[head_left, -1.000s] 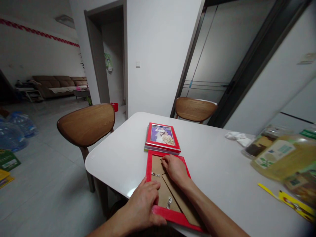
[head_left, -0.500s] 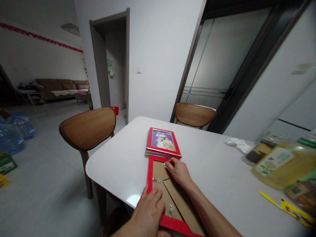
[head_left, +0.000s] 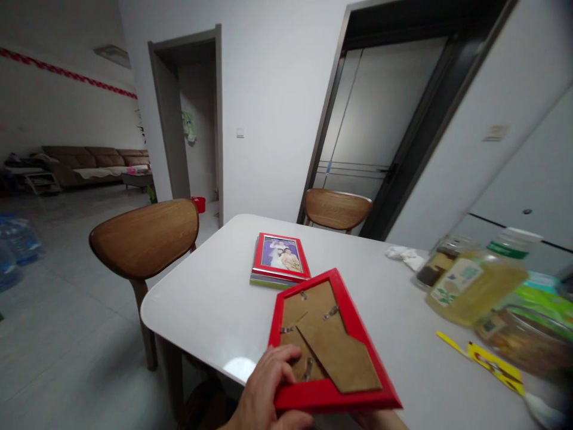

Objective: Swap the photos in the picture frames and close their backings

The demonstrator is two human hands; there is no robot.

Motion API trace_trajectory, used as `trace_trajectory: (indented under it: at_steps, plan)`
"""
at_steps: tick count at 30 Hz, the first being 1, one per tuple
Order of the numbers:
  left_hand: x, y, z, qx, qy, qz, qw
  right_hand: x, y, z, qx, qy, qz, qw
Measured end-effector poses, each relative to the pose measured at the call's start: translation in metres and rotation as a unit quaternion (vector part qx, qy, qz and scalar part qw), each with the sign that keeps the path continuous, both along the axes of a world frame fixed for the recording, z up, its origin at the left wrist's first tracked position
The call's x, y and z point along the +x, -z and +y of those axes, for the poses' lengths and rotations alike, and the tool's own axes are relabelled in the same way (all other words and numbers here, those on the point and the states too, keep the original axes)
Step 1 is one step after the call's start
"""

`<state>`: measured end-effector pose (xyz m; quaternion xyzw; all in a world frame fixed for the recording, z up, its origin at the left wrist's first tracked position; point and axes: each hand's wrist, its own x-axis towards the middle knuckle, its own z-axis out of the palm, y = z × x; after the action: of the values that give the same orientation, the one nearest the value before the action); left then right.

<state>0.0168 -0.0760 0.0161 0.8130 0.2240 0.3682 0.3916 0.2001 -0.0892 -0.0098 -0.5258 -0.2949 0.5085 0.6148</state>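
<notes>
A red picture frame [head_left: 329, 340] is back side up, tilted, above the near part of the table. Its brown backing board carries several small metal clips and a fold-out stand leg [head_left: 340, 346]. My left hand [head_left: 273, 385] grips the frame's near left corner, fingers on the backing and thumb along the near edge. Under the near right edge, only a part of my right hand [head_left: 380, 419] shows; its fingers are hidden behind the frame. Just beyond lies a stack of frames, the top one a red-bordered photo frame [head_left: 281, 257] with its picture up.
On the white table's [head_left: 201, 298] right side stand a large bottle of yellow liquid [head_left: 483, 280], a jar [head_left: 441, 263] and a clear container [head_left: 523, 340]. A yellow packet [head_left: 496, 364] and crumpled tissue [head_left: 405, 255] lie nearby. Wooden chairs [head_left: 147, 236] stand around the table.
My right hand has left the clip at the frame's far end and gone under its near right edge. The frame has come up off the table and tilted. The view has shifted right.
</notes>
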Motion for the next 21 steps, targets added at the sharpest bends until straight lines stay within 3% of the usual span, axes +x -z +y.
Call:
trace_trajectory:
  at_steps: [2, 4, 7, 9, 12, 15, 17, 21]
  plan:
    - [0.006, 0.003, -0.006, -0.057, -0.002, -0.071, 0.996, -0.025, 0.0, 0.002, -0.016, -0.06, 0.114, 0.991]
    - [0.011, 0.007, -0.01, -0.106, -0.01, -0.122, 0.987, -0.047, -0.004, 0.007, -0.036, -0.078, 0.187, 0.979]
    - [0.015, 0.007, -0.007, -0.158, -0.003, -0.179, 0.971, -0.064, -0.013, 0.013, -0.01, -0.008, 0.233, 0.972]
    - [0.014, -0.004, 0.001, -0.188, -0.01, -0.22, 0.957, -0.066, -0.019, 0.015, 0.028, 0.043, 0.241, 0.969]
    - [0.009, -0.029, 0.016, -0.23, -0.064, -0.276, 0.931, -0.053, -0.024, 0.014, 0.049, 0.082, 0.211, 0.973]
    - [0.004, -0.043, 0.028, -0.24, -0.078, -0.252, 0.934, -0.029, -0.025, 0.011, 0.028, 0.099, 0.139, 0.985]
    - [0.005, -0.039, 0.032, -0.244, -0.045, -0.225, 0.942, -0.01, -0.026, 0.008, 0.005, 0.111, 0.092, 0.99]
    - [0.015, -0.016, 0.03, -0.258, 0.046, -0.189, 0.946, 0.03, -0.029, -0.003, -0.057, 0.135, -0.009, 0.989]
